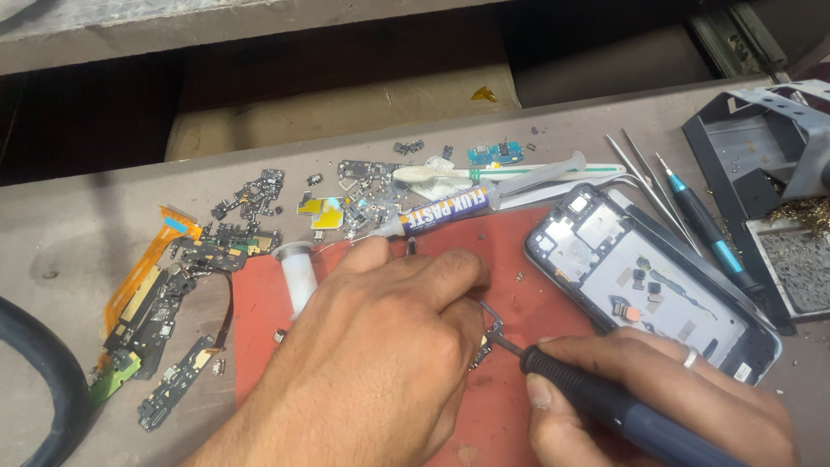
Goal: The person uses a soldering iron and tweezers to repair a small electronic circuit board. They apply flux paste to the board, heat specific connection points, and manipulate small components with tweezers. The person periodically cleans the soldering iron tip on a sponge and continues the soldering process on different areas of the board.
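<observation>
Two hands on one tiny part. My left hand (380, 346) pins a small circuit board (489, 335) down on the red mat (510, 251), fingers curled closed over it; most of the board is hidden under them. My right hand (666, 389) has a closed grip on the soldering iron (605, 399), tip touching the board's edge just beside my left fingertips. To do it well, as I judge it: keep the board flat and steady, brace the right wrist on the counter (69, 233), touch only the joint, keep skin clear of the tip. Flux syringe (450, 210) lies at the mat's far edge, open phone frame (648, 285) to the right, scrap flex boards (173, 303) to the left.
</observation>
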